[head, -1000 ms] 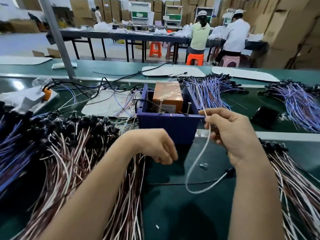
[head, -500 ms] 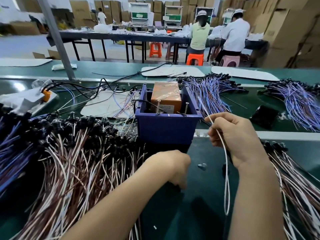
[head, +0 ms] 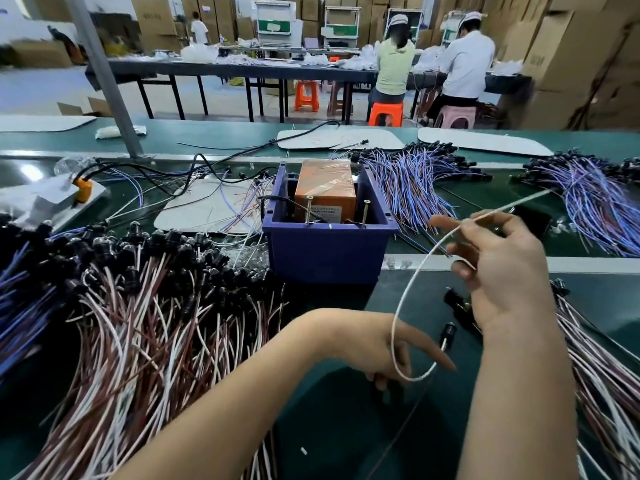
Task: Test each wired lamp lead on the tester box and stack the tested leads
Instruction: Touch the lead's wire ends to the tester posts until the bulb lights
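Note:
The tester box is a blue bin (head: 325, 252) holding an orange unit (head: 325, 188), with two upright screws (head: 308, 209) at its near edge. My right hand (head: 502, 271) is raised to the right of the bin and pinches a white lamp lead (head: 401, 299). The lead curves down in a loop to its black lamp holder (head: 448, 332), which hangs just above the belt. My left hand (head: 384, 344) is low in front of the bin, thumb stretched toward the loop's bottom, fingers pointing down at the belt and holding nothing that I can see.
A big heap of brown-and-white leads (head: 138, 313) fills the left. Another heap (head: 609, 368) lies along the right edge. Purple-blue lead bundles (head: 412, 188) lie behind the bin. A black pad (head: 533, 220) sits right of my hand. A metal post (head: 104, 77) stands far left.
My right hand rose and moved right with the lead, whose free end now points up-right. The hanging wire swung into a loop. My left hand slid right toward the lamp end.

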Demonstrator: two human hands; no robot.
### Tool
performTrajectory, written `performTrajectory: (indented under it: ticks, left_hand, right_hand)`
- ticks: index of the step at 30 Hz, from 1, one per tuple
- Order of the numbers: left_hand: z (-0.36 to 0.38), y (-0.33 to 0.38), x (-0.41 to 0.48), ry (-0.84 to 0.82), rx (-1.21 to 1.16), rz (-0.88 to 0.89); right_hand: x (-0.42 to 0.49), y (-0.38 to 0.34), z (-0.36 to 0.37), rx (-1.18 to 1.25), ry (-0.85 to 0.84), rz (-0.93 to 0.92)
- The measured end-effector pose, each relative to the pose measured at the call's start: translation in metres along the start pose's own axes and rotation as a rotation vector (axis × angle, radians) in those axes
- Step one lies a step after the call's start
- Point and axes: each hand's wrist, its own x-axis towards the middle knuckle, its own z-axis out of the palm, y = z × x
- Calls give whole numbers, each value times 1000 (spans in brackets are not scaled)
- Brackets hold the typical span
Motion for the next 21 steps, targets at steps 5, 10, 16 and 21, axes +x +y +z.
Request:
performTrajectory:
  ticks: [5,10,16,21]
  left_hand:
    - [3,-3,2,-30,-2,-45]
    - [8,-3,5,38,53,-93]
    - [4,-7,5,166,162,-114]
    - [3,-9,6,265,243,-130]
  right_hand:
    - [0,-4,-4,260,100,-30]
    - [2,-2,-3,397,219,-18]
    - [5,1,-9,432,313,-11]
    - [7,4,-13,424,344,1]
